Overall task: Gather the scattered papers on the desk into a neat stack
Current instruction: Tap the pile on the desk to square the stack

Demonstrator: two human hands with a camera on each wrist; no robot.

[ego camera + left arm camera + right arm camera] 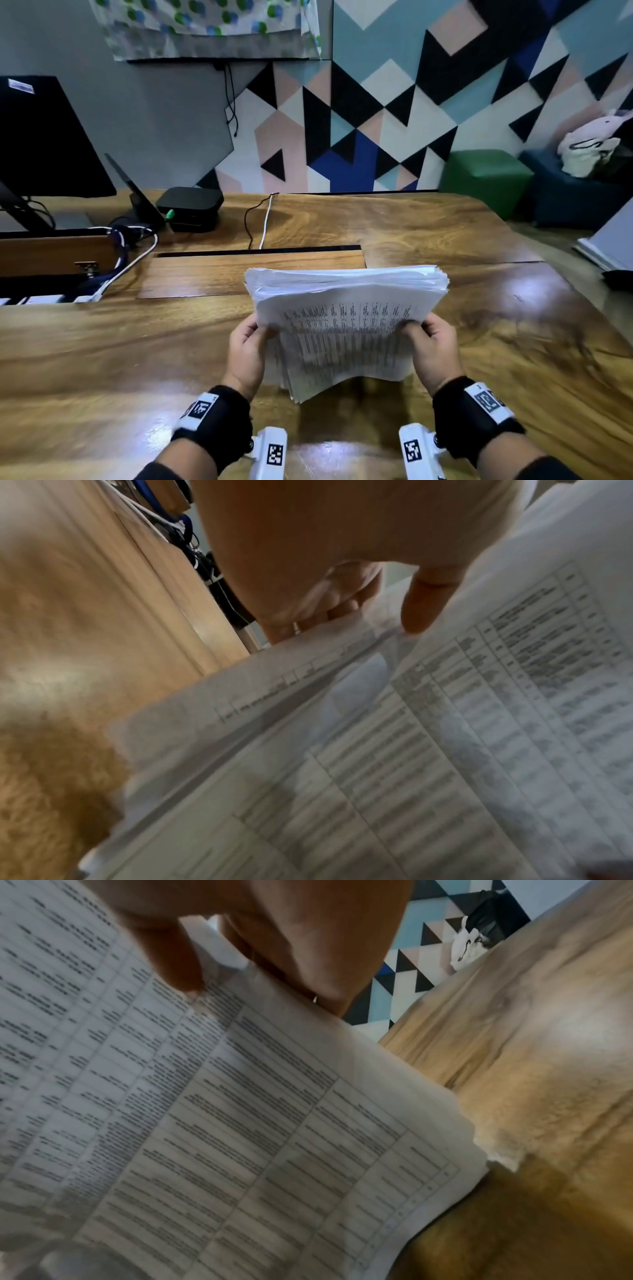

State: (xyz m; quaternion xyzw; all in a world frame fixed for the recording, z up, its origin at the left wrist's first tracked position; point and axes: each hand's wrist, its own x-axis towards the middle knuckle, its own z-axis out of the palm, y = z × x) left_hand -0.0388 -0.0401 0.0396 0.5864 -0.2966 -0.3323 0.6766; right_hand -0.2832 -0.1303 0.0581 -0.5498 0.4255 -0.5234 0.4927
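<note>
Item: stack of printed papers (pixel 346 325), standing on its lower edge on the wooden desk (pixel 102 359), upper part bending away from the person. The left hand (pixel 247 354) is gripping its left edge and the right hand (pixel 433 349) its right edge, thumbs pressing the printed front sheet and fingers curling behind. Also sitting on the desk: black box (pixel 190 207), monitor (pixel 44 137), cables (pixel 263 219).
</note>
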